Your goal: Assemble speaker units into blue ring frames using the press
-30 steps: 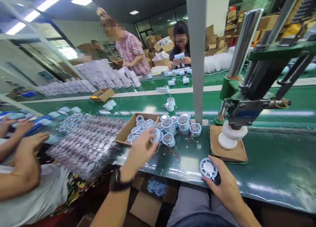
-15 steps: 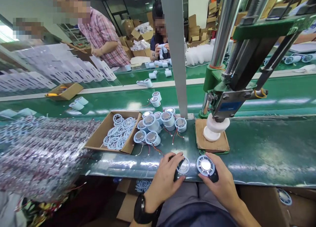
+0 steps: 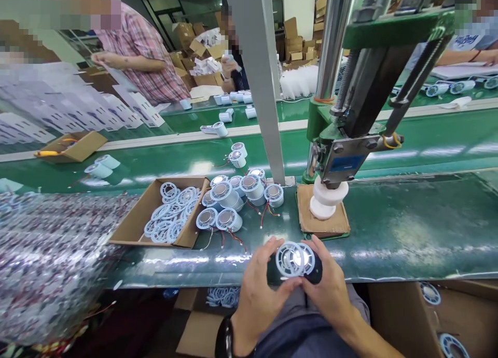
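Left hand (image 3: 256, 293) pinches a pale-blue spoked plastic ring (image 3: 278, 261), thumb against fingers. Right hand (image 3: 332, 290) grips a round pale-blue part with a silver centre disc (image 3: 305, 258) by its edge. Both things are held up over the near edge of the glossy dark-green bench (image 3: 412, 228), above the lap.

Beyond the bench: bright green conveyor belt (image 3: 175, 155), grey upright post (image 3: 259, 78) in between. Bench right: green-and-steel press (image 3: 375, 96) — white round plastic head (image 3: 330, 192) over a white pad (image 3: 321, 209). Bench left: shallow brown cardboard box (image 3: 134, 220) of similar rings, with pale-blue silver-topped cylinders (image 3: 233, 198) beside it, thin wires trailing. Room: at least 3 people across the belt, 1 in pink plaid (image 3: 146, 52); brown cartons (image 3: 293, 41) stacked behind.

Ring is thin, see-through between spokes, and overlaps the disc part's left side — 2 outlines staggered. Can't tell if they touch. Silver face shines, turned to camera.
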Demonstrator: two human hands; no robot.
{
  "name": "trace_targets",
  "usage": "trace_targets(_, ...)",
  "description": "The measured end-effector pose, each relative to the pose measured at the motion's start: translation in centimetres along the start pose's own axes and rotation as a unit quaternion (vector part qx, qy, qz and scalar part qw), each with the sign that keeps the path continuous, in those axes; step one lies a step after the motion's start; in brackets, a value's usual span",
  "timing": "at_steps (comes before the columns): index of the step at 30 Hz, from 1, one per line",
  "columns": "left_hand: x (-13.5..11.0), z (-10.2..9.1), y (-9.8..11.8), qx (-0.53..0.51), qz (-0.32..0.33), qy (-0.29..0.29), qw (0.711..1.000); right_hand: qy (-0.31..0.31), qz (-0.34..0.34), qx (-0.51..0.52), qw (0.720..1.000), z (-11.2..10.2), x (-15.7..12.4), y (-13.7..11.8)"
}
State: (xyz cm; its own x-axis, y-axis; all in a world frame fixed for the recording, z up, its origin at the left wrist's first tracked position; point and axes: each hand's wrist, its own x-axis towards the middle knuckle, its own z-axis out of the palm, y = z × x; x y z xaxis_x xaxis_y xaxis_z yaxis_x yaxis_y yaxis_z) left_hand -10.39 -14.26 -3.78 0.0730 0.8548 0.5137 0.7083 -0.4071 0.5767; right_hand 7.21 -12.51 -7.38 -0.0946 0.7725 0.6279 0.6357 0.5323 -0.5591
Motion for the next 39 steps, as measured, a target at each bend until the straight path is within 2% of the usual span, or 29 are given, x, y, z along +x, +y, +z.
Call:
trace_targets(4, 0.9, 0.7, 1.7, 0.026, 0.025, -0.055, 0.998, 0.019, 0.005, 0.013, 1.0, 0.7, -0.1, -0.3)
trace_targets(6, 1.0, 1.1, 1.8, 0.037, 0.017, -0.059, 0.997, 0.023, 0.004, 0.011, 1.0, 0.8, 0.0, -0.3)
trace_targets(11, 0.4, 1.8, 1.7, 0.014, -0.028, -0.039, 0.999, 0.034, 0.006, 0.017, 0.999, 0.8, 0.1, -0.5)
trace_targets(16, -0.5, 2.9, 1.9, -0.057, -0.079, -0.01, 0.995, 0.04, 0.01, 0.018, 0.999, 0.9, 0.1, -0.6)
trace_targets(24, -1.7, 4.4, 1.4, -0.164, -0.159, 0.032, 0.973, -0.006, 0.003, 0.048, 0.999, 0.3, -0.3, 0.0)
trace_targets(29, -1.8, 3.2, 3.0, -0.231, -0.156, 0.086, 0.956, -0.005, 0.041, 0.156, 0.987, -1.2, 0.1, -1.5)
trace_targets(32, -1.8, 2.1, 4.3, -0.23, -0.144, 0.088, 0.959, -0.008, 0.049, 0.216, 0.975, -2.2, 0.5, -2.7)
trace_targets(36, -1.8, 1.5, 5.2, -0.207, -0.131, 0.092, 0.965, -0.007, 0.065, 0.244, 0.968, -2.9, 0.6, -3.4)
trace_targets(39, -1.9, 1.5, 5.2, -0.213, -0.102, 0.099, 0.967, 0.003, 0.041, 0.244, 0.969, -3.1, 0.6, -3.6)
